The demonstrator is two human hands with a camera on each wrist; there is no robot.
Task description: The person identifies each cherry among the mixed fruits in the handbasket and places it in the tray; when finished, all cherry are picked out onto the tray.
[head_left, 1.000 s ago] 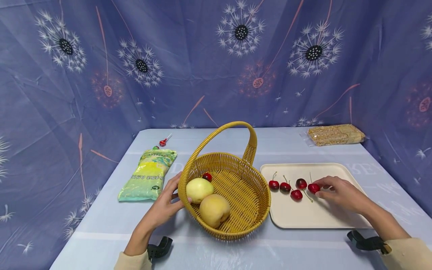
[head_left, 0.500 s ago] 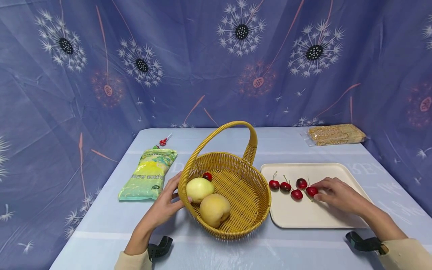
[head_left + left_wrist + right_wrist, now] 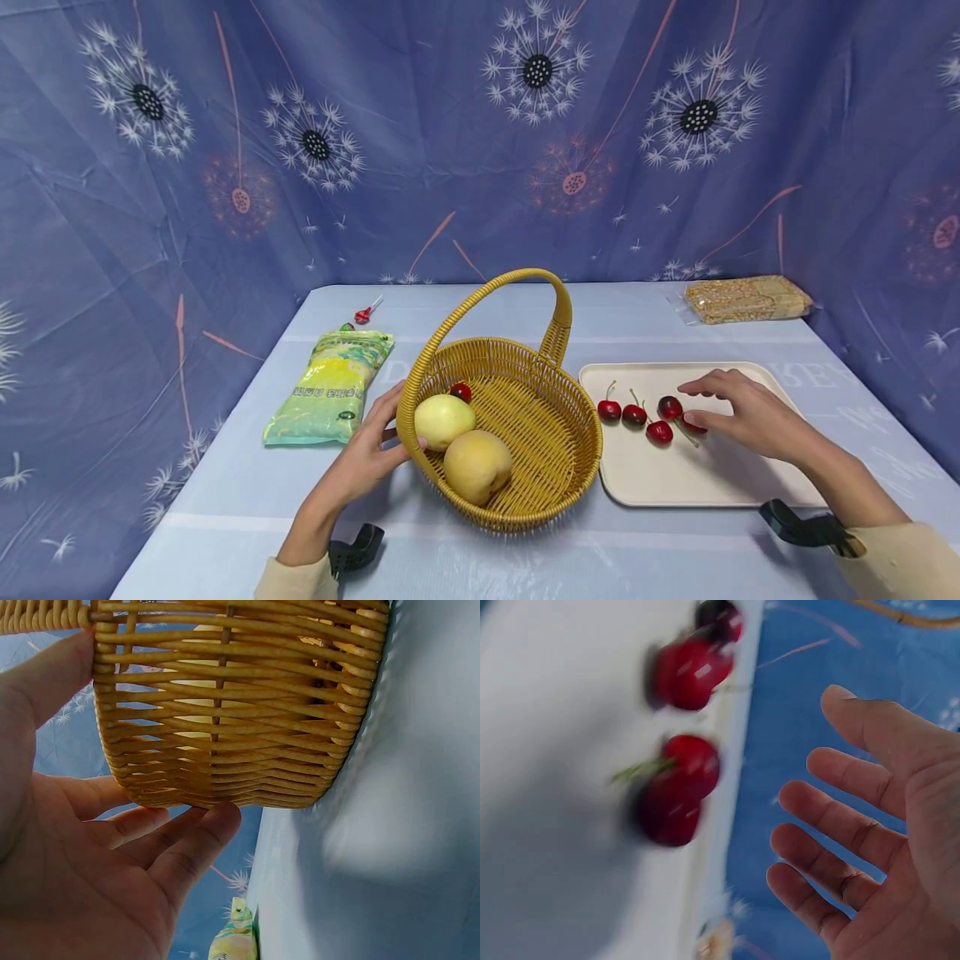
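Observation:
A yellow woven basket (image 3: pixel 540 450) with a tall arched handle stands mid-table. My left hand (image 3: pixel 375 446) holds its left side by the handle base; in the left wrist view the thumb is at the rim and the fingers (image 3: pixel 191 851) lie against the outer wall. Inside are a pale green apple-like fruit (image 3: pixel 444 422), a yellow peach-like fruit (image 3: pixel 477 468) and a cherry (image 3: pixel 461 392). My right hand (image 3: pixel 753 412) hovers over the cream tray (image 3: pixel 660 483), fingers spread, holding nothing. Several stemmed cherries (image 3: pixel 634 416) lie there; the hand partly hides the rightmost cherry (image 3: pixel 694 427).
At the left lies a green-yellow snack bag (image 3: pixel 326 392), with a red lollipop (image 3: pixel 363 316) behind it. A packaged golden-brown snack (image 3: pixel 750 300) sits at the back right. A blue dandelion-print cloth (image 3: pixel 465 150) hangs behind the table.
My right hand shifted the rightmost cherry slightly left on the tray, then let go of it and rose with its fingers opening. My left hand and the basket stay in place.

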